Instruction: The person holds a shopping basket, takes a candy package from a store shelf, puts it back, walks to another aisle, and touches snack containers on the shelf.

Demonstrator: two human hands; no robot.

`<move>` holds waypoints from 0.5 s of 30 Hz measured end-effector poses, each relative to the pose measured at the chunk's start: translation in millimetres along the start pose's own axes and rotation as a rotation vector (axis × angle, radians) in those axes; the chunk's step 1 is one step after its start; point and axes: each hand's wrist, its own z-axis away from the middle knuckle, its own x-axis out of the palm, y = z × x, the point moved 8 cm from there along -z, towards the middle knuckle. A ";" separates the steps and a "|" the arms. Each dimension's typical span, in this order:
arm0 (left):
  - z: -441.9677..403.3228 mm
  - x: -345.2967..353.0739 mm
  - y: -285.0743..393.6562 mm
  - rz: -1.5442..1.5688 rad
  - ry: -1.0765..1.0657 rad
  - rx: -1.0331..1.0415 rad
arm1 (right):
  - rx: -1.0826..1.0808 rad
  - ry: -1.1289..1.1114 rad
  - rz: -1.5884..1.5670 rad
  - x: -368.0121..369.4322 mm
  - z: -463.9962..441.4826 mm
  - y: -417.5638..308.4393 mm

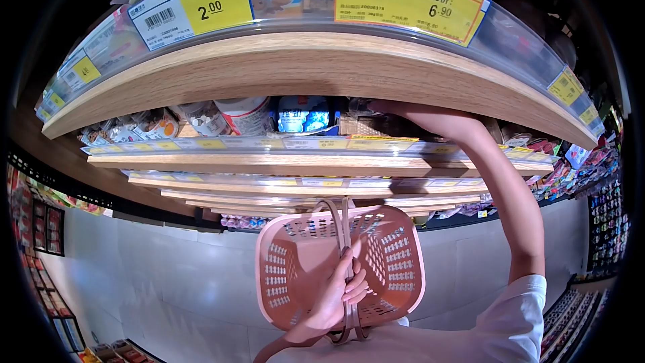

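My left hand [344, 288] is wrapped round the upright handles [345, 235] of a pink plastic shopping basket [282, 255] with slotted sides. The basket hangs in front of me, below the shelves. My right arm stretches up and forward, and my right hand [403, 113] reaches into the shelf just under the top wooden board. Its fingers lie in shadow, so what they touch or hold cannot be made out. Left of that hand stands a blue-and-white pack [303, 114]. Beside the pack is a white tub with red marks [243, 115].
The top wooden shelf board [316, 64] overhangs my right hand. Yellow price labels [410, 3] line its plastic edge strip. Several jars [154, 124] stand at the left of the shelf. More shelf boards [269, 163] lie lower. Racks of goods [608, 222] flank the grey floor [181, 275].
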 end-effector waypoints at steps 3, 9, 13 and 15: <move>-0.3 0.3 -0.5 -0.008 -0.003 -0.002 | -0.053 0.044 0.068 -1.9 0.2 -5.7; -2.3 0.2 -1.0 -0.015 -0.009 -0.001 | -0.042 0.033 0.003 1.9 -1.8 -7.9; -1.9 -0.1 -0.2 -0.013 -0.005 -0.002 | -0.022 0.032 -0.038 1.8 0.3 -5.7; -1.2 0.6 0.1 -0.009 0.002 -0.002 | -0.009 0.036 -0.060 -1.7 0.5 -3.0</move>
